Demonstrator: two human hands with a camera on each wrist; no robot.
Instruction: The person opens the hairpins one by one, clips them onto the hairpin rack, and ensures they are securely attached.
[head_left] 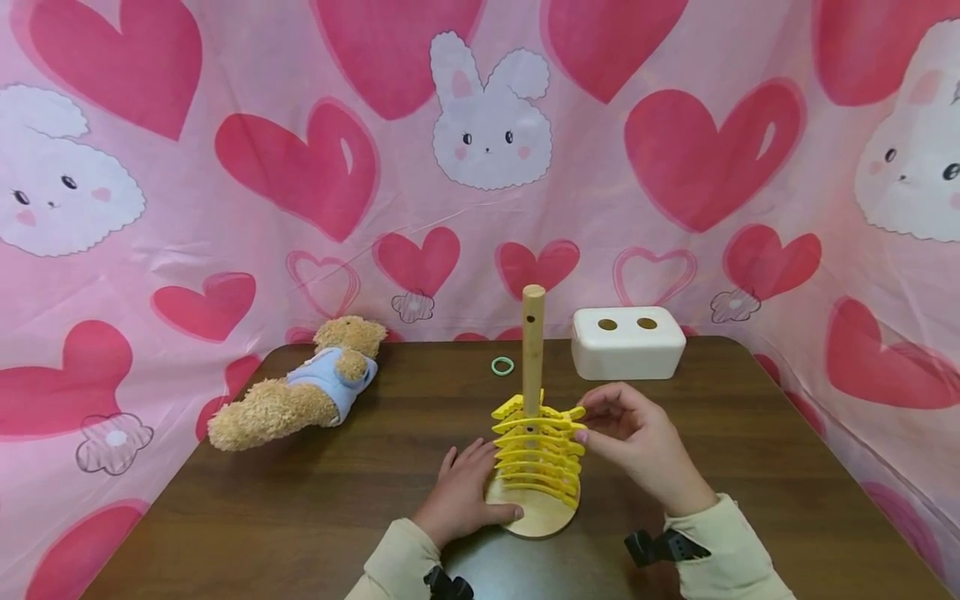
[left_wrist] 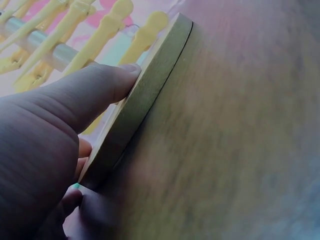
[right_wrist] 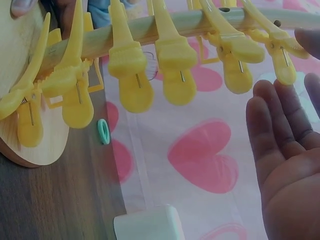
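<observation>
Several yellow plastic spring clips (head_left: 536, 454) are fastened one above another on the upright pole (head_left: 532, 350) of a wooden stand. My right hand (head_left: 648, 446) pinches the end levers of the uppermost clip (right_wrist: 283, 65) between thumb and fingers. Its jaws are around the pole. The round base (head_left: 536, 521) of the stand lies flat on the table. My left hand (head_left: 468, 492) rests at the left side of this base, the thumb (left_wrist: 107, 85) laid straight along its top face and the other fingers extended beside the clips.
A brown table (head_left: 300, 508) carries everything. A teddy bear (head_left: 315, 383) in a light blue top lies at the left. Behind the stand is a small green ring (head_left: 502, 366). A white box (head_left: 628, 350) with two round holes stands at the back right, before a heart-patterned pink cloth (head_left: 465, 208).
</observation>
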